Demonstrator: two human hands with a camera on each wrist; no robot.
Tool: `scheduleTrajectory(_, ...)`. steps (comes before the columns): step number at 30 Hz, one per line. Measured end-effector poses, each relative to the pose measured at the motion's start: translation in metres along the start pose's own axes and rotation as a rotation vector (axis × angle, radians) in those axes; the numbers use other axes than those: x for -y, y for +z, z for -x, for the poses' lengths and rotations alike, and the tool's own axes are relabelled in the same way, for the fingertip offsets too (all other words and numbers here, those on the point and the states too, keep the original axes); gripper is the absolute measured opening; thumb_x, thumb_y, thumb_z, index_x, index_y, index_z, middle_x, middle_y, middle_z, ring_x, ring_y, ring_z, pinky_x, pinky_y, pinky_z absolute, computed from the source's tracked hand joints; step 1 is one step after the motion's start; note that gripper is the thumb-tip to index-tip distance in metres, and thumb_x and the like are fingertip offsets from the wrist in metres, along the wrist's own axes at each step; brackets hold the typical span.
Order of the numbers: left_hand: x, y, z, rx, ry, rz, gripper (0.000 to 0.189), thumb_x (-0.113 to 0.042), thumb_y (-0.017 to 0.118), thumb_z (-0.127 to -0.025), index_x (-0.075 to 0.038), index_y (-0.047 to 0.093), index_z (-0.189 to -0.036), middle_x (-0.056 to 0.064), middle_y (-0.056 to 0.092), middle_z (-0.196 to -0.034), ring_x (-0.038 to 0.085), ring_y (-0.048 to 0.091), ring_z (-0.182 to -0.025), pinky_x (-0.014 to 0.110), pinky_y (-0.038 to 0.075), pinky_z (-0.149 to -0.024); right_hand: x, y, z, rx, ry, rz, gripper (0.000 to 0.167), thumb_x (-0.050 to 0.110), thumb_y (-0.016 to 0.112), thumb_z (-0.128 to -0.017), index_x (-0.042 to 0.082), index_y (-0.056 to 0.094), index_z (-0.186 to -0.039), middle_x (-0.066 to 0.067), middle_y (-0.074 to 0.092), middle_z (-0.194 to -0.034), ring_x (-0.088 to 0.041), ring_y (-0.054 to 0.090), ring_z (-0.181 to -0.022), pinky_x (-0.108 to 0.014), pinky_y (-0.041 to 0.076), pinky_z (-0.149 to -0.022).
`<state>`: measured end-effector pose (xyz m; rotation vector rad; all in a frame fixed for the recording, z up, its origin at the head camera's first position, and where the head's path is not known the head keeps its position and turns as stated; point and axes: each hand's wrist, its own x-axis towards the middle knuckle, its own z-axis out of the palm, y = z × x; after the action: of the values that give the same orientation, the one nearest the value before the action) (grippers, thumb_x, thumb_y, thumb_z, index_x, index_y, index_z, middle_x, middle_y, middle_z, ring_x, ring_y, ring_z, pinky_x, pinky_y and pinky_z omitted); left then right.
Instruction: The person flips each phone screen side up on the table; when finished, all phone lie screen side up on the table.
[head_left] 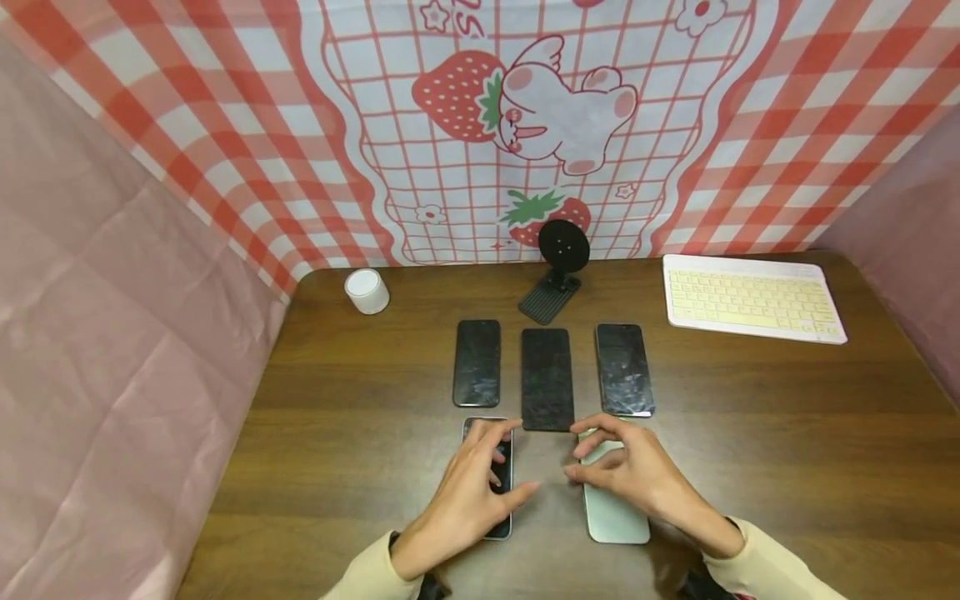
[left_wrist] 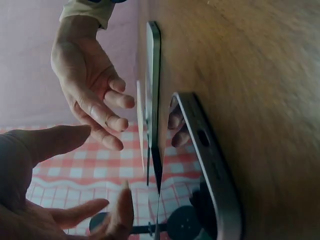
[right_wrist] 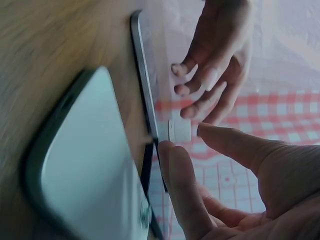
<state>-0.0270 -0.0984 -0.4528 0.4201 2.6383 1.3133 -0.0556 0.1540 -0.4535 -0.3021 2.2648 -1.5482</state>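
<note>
My left hand (head_left: 472, 487) hovers over a silver-edged phone (head_left: 506, 467), which lies screen up at the front left and is partly hidden. Thumb and fingers are spread, with nothing between them. On the other side, my right hand (head_left: 630, 468) is held above a pale green phone (head_left: 618, 518) lying back side up. Its fingers are loosely bent and grip nothing. Both wrist views show air between the hands and these phones. Beyond them, three dark phones lie screen up: one on the left (head_left: 477, 364), one in the middle (head_left: 547, 379), one on the right (head_left: 626, 369).
A black folding phone stand (head_left: 555, 271) stands at the back of the wooden table (head_left: 360, 450). A white cylinder (head_left: 367, 292) sits back left, and a white keyboard with yellow keys (head_left: 753, 298) lies back right. Checked cloth (head_left: 262, 125) hangs behind.
</note>
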Motion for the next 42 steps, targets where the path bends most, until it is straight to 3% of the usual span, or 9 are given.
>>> scheduleTrajectory(5, -0.004, 0.012, -0.004, 0.074, 0.063, 0.082, 0.057, -0.025, 0.080, -0.094, -0.007, 0.058, -0.143, 0.013, 0.064, -0.120, 0.018, 0.065, -0.091, 0.020, 0.057, -0.073, -0.007, -0.012, 0.006, -0.073, 0.022, 0.063, 0.049, 0.019, 0.086, -0.087, 0.000, 0.064, -0.127, -0.012, 0.074, -0.098, -0.015, 0.076, -0.075, -0.027, 0.060, -0.066)
scheduleTrajectory(11, -0.009, 0.028, -0.009, 0.108, 0.093, 0.126, 0.055, -0.022, 0.079, -0.094, -0.003, 0.058, -0.142, 0.015, 0.062, -0.128, 0.019, 0.067, -0.098, 0.018, 0.058, -0.076, -0.019, -0.025, 0.015, -0.145, 0.060, 0.056, 0.044, 0.013, 0.083, -0.088, -0.003, 0.064, -0.125, -0.014, 0.074, -0.098, -0.015, 0.075, -0.072, -0.029, 0.060, -0.063)
scheduleTrajectory(21, -0.016, 0.045, -0.013, 0.171, -0.016, 0.121, 0.065, -0.030, 0.079, -0.094, -0.002, 0.053, -0.147, 0.014, 0.059, -0.131, 0.009, 0.066, -0.098, 0.013, 0.055, -0.073, -0.032, -0.037, 0.024, -0.208, 0.071, 0.038, 0.038, 0.009, 0.077, -0.094, -0.006, 0.064, -0.126, -0.018, 0.072, -0.098, -0.012, 0.073, -0.068, -0.032, 0.061, -0.059)
scheduleTrajectory(34, -0.024, 0.052, -0.014, 0.226, -0.032, 0.154, 0.072, -0.034, 0.076, -0.096, -0.003, 0.046, -0.154, 0.014, 0.058, -0.139, 0.010, 0.069, -0.101, 0.013, 0.054, -0.073, -0.036, -0.040, 0.021, -0.208, 0.182, 0.076, 0.043, 0.018, 0.073, -0.098, -0.005, 0.062, -0.134, -0.015, 0.071, -0.103, -0.011, 0.073, -0.070, -0.029, 0.061, -0.061)
scheduleTrajectory(38, -0.027, 0.054, -0.015, 0.233, -0.018, 0.082, 0.074, -0.037, 0.076, -0.095, -0.005, 0.045, -0.155, 0.011, 0.056, -0.147, 0.010, 0.067, -0.107, 0.014, 0.054, -0.076, -0.036, -0.040, 0.020, -0.195, 0.204, 0.070, 0.046, 0.018, 0.071, -0.099, -0.005, 0.060, -0.137, -0.015, 0.071, -0.104, -0.012, 0.072, -0.070, -0.029, 0.062, -0.062)
scheduleTrajectory(42, -0.035, 0.059, -0.015, 0.234, 0.020, -0.089, 0.079, -0.045, 0.075, -0.095, -0.007, 0.044, -0.156, 0.010, 0.051, -0.156, 0.019, 0.061, -0.128, 0.030, 0.055, -0.100, -0.036, -0.039, 0.019, -0.191, 0.217, 0.068, 0.046, 0.017, 0.070, -0.100, -0.006, 0.060, -0.138, -0.016, 0.071, -0.104, -0.012, 0.072, -0.070, -0.028, 0.062, -0.063)
